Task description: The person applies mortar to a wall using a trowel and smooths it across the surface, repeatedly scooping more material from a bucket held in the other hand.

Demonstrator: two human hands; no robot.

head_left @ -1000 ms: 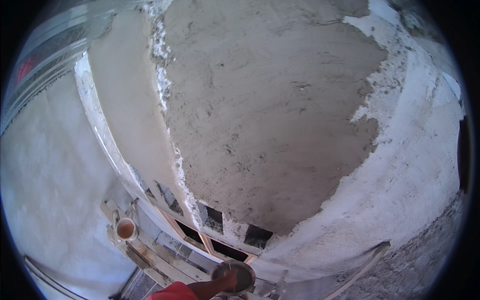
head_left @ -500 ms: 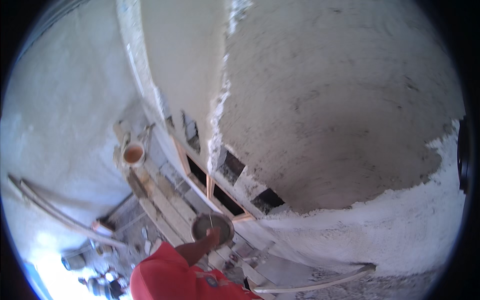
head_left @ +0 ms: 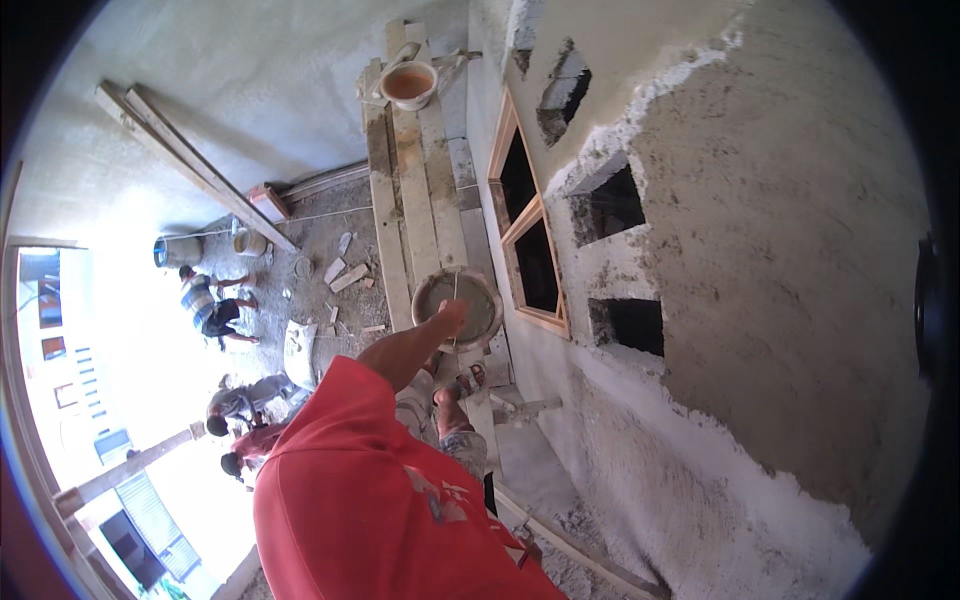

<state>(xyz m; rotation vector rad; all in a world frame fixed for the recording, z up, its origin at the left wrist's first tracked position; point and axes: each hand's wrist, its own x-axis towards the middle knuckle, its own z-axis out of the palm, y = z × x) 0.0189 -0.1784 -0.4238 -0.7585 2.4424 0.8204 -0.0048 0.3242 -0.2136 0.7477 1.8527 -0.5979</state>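
My left hand [head_left: 453, 317] reaches out from a red sleeve, fingers closed on the thin handle that crosses a round bucket [head_left: 421, 292]. Grey wet mortar [head_left: 478, 308] fills the bucket, which appears over the wooden planks [head_left: 440, 215] in front of my feet. Whether the bucket hangs or rests on the planks, I cannot tell. Out of sight is my right hand. Farther along the same planks stands a pale bucket [head_left: 431, 97] of reddish-brown liquid.
On the right, the partly plastered wall [head_left: 770, 260] has square holes and a wooden window frame [head_left: 533, 222]. Long boards [head_left: 190, 160] lean at the left wall. Below, rubble [head_left: 348, 277] litters the ground, where several people, including one in stripes [head_left: 203, 300], bend over.
My view has swung down and left, bringing my shirt, feet and the people below into sight. The mortar bucket appears higher in view, with my left hand still on its handle.
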